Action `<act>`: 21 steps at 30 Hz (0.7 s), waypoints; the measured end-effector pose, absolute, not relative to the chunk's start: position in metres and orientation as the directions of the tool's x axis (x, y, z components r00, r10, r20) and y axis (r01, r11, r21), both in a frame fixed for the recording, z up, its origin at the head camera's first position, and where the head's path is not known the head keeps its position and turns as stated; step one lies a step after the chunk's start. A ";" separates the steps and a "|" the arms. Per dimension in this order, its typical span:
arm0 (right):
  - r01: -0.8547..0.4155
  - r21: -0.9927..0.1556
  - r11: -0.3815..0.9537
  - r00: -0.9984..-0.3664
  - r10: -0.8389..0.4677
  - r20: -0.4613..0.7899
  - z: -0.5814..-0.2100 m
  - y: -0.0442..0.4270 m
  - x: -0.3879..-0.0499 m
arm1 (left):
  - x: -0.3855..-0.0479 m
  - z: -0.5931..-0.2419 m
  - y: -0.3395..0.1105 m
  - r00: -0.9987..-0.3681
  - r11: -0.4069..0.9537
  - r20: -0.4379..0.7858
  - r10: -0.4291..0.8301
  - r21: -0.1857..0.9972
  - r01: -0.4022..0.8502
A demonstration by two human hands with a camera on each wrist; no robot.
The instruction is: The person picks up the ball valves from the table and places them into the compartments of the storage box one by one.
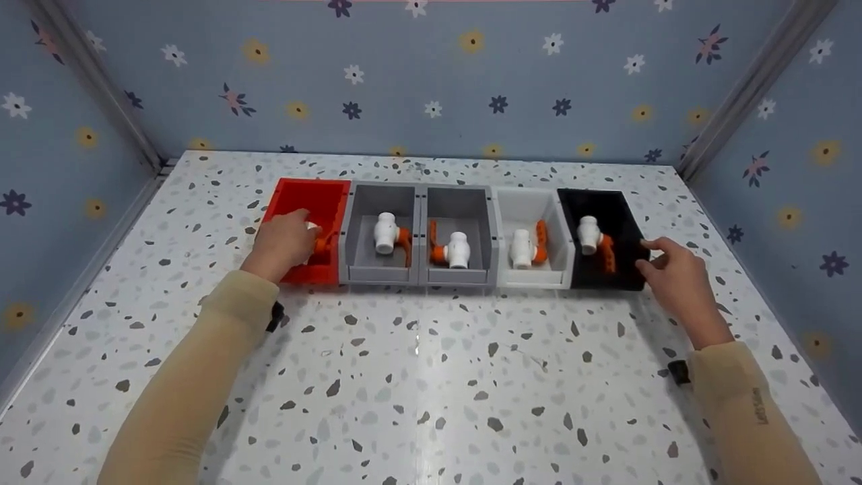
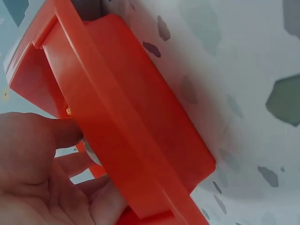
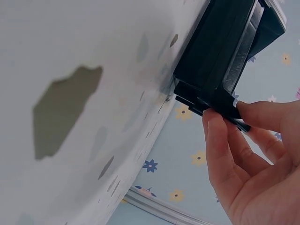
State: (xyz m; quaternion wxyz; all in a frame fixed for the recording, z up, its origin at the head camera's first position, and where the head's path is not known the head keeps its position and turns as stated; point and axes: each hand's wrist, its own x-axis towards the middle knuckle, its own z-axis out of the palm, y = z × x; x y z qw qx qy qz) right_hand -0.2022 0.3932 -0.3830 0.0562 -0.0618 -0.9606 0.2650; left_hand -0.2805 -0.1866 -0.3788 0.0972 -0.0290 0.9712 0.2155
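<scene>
My left hand (image 1: 284, 244) reaches into the red bin (image 1: 306, 195) at the left end of the row. Its thumb and fingers pinch a white ball valve (image 2: 92, 151) with an orange handle (image 1: 323, 246); the bin's wall and the hand hide most of it. At the other end, my right hand (image 1: 679, 281) pinches the outer side edge of the black bin (image 3: 211, 56) between thumb and fingers. Inside that bin lies another white valve (image 1: 588, 234), its orange handle pointing toward the front.
Between the end bins stand two grey bins (image 1: 384, 275) and a white bin (image 1: 532, 279), side by side. Each holds one white valve (image 1: 458, 250) with an orange handle. They rest on a speckled tabletop (image 1: 417, 377), bounded by flowered panels (image 1: 431, 81) at the back and sides.
</scene>
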 end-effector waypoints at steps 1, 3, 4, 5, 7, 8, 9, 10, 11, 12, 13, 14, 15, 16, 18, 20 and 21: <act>0.089 -0.516 0.852 -0.986 0.150 0.078 -0.383 0.393 -0.201 | -0.281 -0.379 -0.186 -0.978 0.907 -0.210 -0.015 0.409 -0.102; 0.086 -0.516 0.852 -0.984 0.152 0.087 -0.383 0.394 -0.201 | -0.281 -0.378 -0.185 -0.976 0.909 -0.219 -0.013 0.404 -0.103; 0.081 -0.516 0.853 -0.984 0.151 0.095 -0.382 0.393 -0.201 | -0.281 -0.378 -0.185 -0.976 0.909 -0.219 -0.011 0.404 -0.101; 0.081 -0.516 0.853 -0.984 0.149 0.093 -0.383 0.393 -0.201 | -0.281 -0.379 -0.185 -0.976 0.909 -0.218 -0.011 0.405 -0.101; 0.082 -0.520 0.850 -0.985 0.148 0.086 -0.383 0.393 -0.202 | -0.279 -0.380 -0.185 -0.977 0.909 -0.211 -0.006 0.406 -0.094; 0.084 -0.521 0.849 -0.986 0.147 0.081 -0.383 0.393 -0.202 | -0.277 -0.380 -0.186 -0.978 0.909 -0.208 -0.004 0.408 -0.091; 0.086 -0.523 0.848 -0.986 0.147 0.076 -0.383 0.392 -0.202 | -0.276 -0.381 -0.186 -0.979 0.908 -0.205 -0.003 0.410 -0.089; 0.089 -0.525 0.847 -0.987 0.147 0.071 -0.383 0.392 -0.202 | -0.275 -0.381 -0.186 -0.979 0.909 -0.202 -0.002 0.408 -0.086; 0.092 -0.526 0.845 -0.987 0.148 0.065 -0.383 0.392 -0.203 | -0.275 -0.380 -0.185 -0.980 0.911 -0.198 -0.002 0.404 -0.084; 0.095 -0.528 0.844 -0.987 0.150 0.062 -0.383 0.392 -0.203 | -0.274 -0.380 -0.185 -0.981 0.911 -0.196 -0.003 0.404 -0.083; 0.099 -0.529 0.843 -0.987 0.152 0.058 -0.383 0.392 -0.203 | -0.273 -0.379 -0.184 -0.981 0.911 -0.193 -0.003 0.405 -0.082; 0.099 -0.530 0.842 -0.986 0.153 0.059 -0.383 0.393 -0.203 | -0.272 -0.378 -0.184 -0.981 0.911 -0.193 -0.001 0.404 -0.081; 0.098 -0.531 0.842 -0.986 0.153 0.060 -0.384 0.393 -0.203 | -0.272 -0.377 -0.184 -0.981 0.912 -0.193 0.000 0.403 -0.079; 0.097 -0.530 0.842 -0.986 0.153 0.062 -0.384 0.393 -0.202 | -0.271 -0.376 -0.184 -0.981 0.911 -0.196 0.003 0.404 -0.078; 0.096 -0.530 0.842 -0.986 0.152 0.063 -0.384 0.394 -0.202 | -0.268 -0.375 -0.184 -0.978 0.908 -0.207 0.010 0.412 -0.078; 0.099 -0.533 0.840 -0.986 0.154 0.061 -0.385 0.394 -0.201 | -0.266 -0.374 -0.185 -0.977 0.908 -0.214 0.024 0.414 -0.068; 0.101 -0.533 0.840 -0.986 0.156 0.059 -0.385 0.394 -0.201 | -0.265 -0.374 -0.186 -0.976 0.908 -0.214 0.033 0.414 -0.060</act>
